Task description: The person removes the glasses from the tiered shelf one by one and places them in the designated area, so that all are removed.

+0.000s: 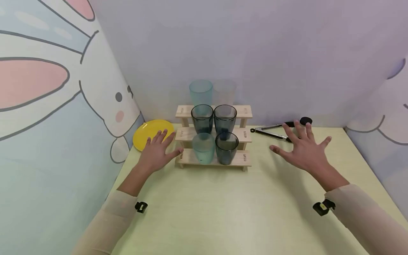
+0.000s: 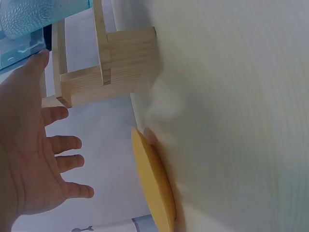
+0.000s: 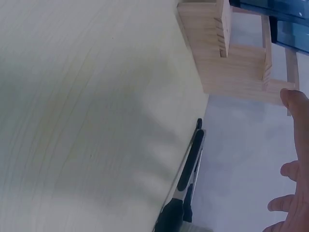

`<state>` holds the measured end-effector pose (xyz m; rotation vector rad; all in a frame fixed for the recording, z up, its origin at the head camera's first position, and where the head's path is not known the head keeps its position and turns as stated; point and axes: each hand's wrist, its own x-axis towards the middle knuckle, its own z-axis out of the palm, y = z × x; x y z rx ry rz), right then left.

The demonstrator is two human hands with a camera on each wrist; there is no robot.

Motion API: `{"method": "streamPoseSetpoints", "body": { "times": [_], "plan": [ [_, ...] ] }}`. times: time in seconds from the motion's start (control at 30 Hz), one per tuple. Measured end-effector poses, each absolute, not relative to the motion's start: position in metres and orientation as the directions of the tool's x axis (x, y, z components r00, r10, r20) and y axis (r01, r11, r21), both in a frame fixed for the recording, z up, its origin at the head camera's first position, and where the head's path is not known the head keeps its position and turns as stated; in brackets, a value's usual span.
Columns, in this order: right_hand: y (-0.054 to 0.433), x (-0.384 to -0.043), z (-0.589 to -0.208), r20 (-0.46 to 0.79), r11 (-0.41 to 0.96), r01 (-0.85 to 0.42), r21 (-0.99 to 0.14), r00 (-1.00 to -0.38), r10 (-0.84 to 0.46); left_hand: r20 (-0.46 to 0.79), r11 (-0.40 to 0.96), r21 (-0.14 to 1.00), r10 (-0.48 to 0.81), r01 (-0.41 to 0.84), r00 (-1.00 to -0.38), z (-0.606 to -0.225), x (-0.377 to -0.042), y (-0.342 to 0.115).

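My left hand [image 1: 156,152] hovers with spread fingers between a yellow plate [image 1: 149,131] and a three-tier wooden rack [image 1: 214,161]. To the rack's right, my right hand [image 1: 305,150] is also spread, holding nothing, in front of black-and-silver tongs [image 1: 271,135]. On the bottom tier stand a light-blue cup [image 1: 203,150] and a dark grey cup [image 1: 226,150]. Two more dark cups, a left one [image 1: 202,120] and a right one [image 1: 225,118], stand on the middle tier. Up top are a light-blue cup [image 1: 200,92] and a faint clear cup [image 1: 224,92]. In the left wrist view, the left thumb appears close to the rack.
The pale wooden table [image 1: 204,212] meets a plain wall [image 1: 229,49] behind the rack. On the left is a wall panel with a cartoon rabbit [image 1: 105,102]. Another printed panel [image 1: 376,113] borders the right side.
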<state>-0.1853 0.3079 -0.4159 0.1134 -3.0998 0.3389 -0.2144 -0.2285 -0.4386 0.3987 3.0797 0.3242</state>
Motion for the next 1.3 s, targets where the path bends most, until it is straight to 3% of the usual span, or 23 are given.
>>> {"method": "streamPoseSetpoints", "body": {
  "times": [0.23,0.47,0.67,1.0,1.3],
  "plan": [
    [0.286,-0.187,-0.412,0.092,0.958,-0.141,-0.25,-0.988,-0.122,-0.032,0.931,0.253,0.279,0.263,-0.96,-0.448,-0.212,-0.224],
    [0.253,-0.186,-0.405,0.189,0.905,-0.291,-0.31,-0.952,-0.242,-0.058,0.926,0.267,0.293,0.268,-0.954,-0.46,-0.208,-0.221],
    [0.223,-0.188,-0.402,0.188,0.84,-0.372,-0.394,-0.928,-0.323,-0.064,0.909,0.314,0.309,0.275,-0.949,-0.469,-0.208,-0.22],
    [0.181,-0.188,-0.406,0.154,0.731,-0.367,-0.575,-0.927,-0.343,-0.069,0.888,0.359,0.334,0.289,-0.94,-0.472,-0.207,-0.216],
    [0.157,-0.188,-0.415,0.209,0.694,-0.378,-0.613,-0.925,-0.318,-0.11,0.874,0.408,0.336,0.266,-0.935,-0.472,-0.207,-0.216]
  ]
}}
